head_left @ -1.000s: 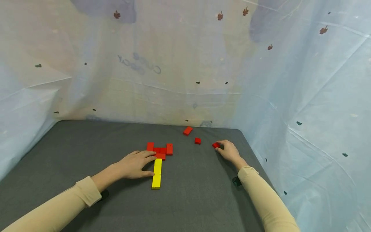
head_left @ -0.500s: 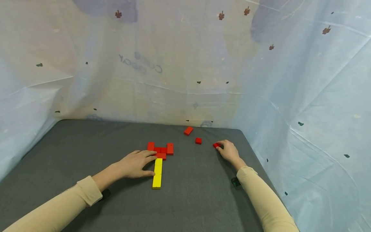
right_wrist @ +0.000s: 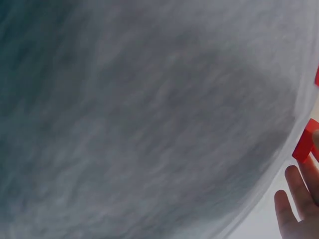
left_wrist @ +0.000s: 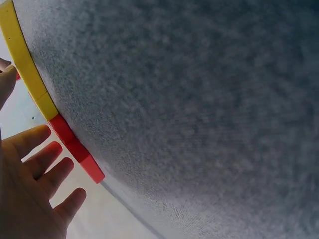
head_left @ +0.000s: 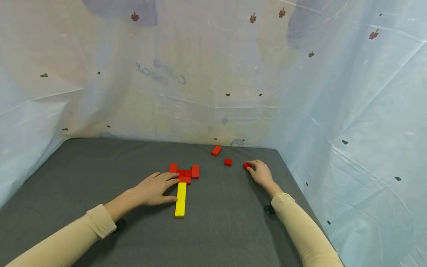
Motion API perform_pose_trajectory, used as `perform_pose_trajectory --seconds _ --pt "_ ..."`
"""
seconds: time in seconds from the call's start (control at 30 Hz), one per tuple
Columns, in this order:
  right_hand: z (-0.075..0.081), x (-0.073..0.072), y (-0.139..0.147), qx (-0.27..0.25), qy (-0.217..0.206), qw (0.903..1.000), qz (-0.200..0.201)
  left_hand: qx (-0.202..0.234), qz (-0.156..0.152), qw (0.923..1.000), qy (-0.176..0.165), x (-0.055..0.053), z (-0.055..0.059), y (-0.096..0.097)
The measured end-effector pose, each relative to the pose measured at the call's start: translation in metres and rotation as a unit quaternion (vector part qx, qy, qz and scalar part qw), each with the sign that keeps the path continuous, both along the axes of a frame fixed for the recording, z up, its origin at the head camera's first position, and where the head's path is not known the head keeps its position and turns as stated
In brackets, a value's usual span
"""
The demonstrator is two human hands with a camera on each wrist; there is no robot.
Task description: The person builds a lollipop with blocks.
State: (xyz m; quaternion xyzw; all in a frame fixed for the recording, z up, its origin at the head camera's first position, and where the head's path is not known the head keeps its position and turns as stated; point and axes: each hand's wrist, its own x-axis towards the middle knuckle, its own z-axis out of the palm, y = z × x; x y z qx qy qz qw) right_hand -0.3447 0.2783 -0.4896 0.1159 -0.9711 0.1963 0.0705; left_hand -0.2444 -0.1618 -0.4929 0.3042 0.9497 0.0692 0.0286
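Note:
My right hand [head_left: 261, 173] pinches a small red block [head_left: 246, 165] between thumb and fingertips, on the right side of the table. In the right wrist view that red block [right_wrist: 305, 143] shows at the right edge, the other fingers spread below it. My left hand [head_left: 155, 190] lies with fingers apart beside a flat row of yellow blocks [head_left: 180, 202]. Its thumb is at the row's left side, and its fingertips reach the group of red blocks [head_left: 195, 171] joined at the row's far end. The left wrist view shows the yellow row [left_wrist: 22, 57] meeting the red blocks.
Two loose red pieces lie between the group and my right hand: a small square block [head_left: 228, 162] and a longer block [head_left: 216, 150] near the back edge. The dark grey table [head_left: 220, 230] is bordered by a pale printed curtain [head_left: 200, 66] behind and at the sides.
My right hand has shifted slightly left with the small red block in its fingers. My left hand and the yellow and red arrangement stay where they were.

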Motion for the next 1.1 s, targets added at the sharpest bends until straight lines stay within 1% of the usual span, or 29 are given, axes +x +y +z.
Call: perform_pose_trajectory --seconds 0.17,0.3,0.47,0.63,0.87,0.97,1.1 --pt "0.006 0.002 -0.020 -0.022 0.016 0.9993 0.025 0.007 0.002 1.0000 0.003 0.000 0.000 -0.001" --pt "0.010 0.001 -0.041 -0.041 0.020 0.9980 0.043 0.016 0.002 0.9999 0.005 -0.002 0.001 -0.001" --pt "0.016 0.001 -0.072 -0.052 0.015 0.9967 0.059 0.024 0.001 0.9996 0.011 -0.002 0.003 0.001" --pt "0.021 0.002 -0.102 -0.057 0.021 0.9948 0.082 0.020 -0.002 0.9998 0.003 -0.003 0.003 0.003" --pt "0.024 0.001 -0.138 -0.059 0.049 0.9879 0.135 0.010 0.010 0.9998 -0.014 -0.001 0.003 0.006" --pt "0.025 0.002 -0.150 -0.064 0.047 0.9847 0.155 0.008 0.015 0.9997 -0.018 0.000 0.002 0.008" --pt "0.027 0.004 -0.164 -0.076 0.022 0.9819 0.173 0.007 0.020 0.9995 -0.024 0.001 0.001 0.011"
